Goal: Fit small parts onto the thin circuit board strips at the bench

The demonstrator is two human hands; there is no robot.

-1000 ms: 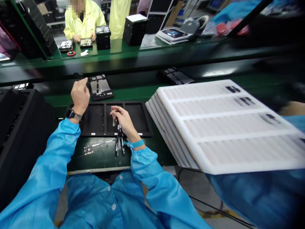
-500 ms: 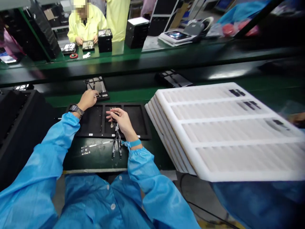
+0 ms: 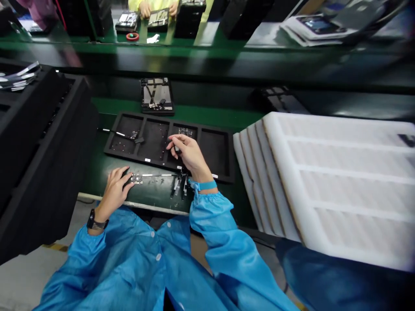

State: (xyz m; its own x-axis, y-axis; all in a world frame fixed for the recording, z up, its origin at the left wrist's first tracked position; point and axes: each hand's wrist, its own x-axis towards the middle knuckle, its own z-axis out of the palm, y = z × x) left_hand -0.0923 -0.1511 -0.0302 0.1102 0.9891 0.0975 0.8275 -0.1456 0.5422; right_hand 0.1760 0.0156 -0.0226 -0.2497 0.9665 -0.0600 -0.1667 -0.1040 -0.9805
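My left hand (image 3: 116, 188) is low over the green bench, fingers apart. Its thumb and fingertips reach the left edge of a small circuit board (image 3: 137, 178) lying flat, from which a thin pale strip runs right. Over a black compartment tray (image 3: 152, 155) hovers my right hand (image 3: 188, 153), fingers curled together; a small thing shows under them, too hidden to name. Another circuit board (image 3: 185, 131) lies in the tray compartment behind that hand. Below its wrist several thin dark strips (image 3: 179, 185) are bunched on the bench. A cable with a small board (image 3: 133, 134) rests in the tray's left compartment.
Behind the tray lies an opened flat device (image 3: 157, 96) with exposed parts. White foam trays (image 3: 292, 181) are stacked on the right, black foam trays (image 3: 42, 142) on the left. Across the bench a co-worker's hands (image 3: 145, 8) hold a similar device.
My left hand has left the opened device at the back and come down to the circuit board near the front edge. My right hand stays over the tray. The view has tilted down and turned left.
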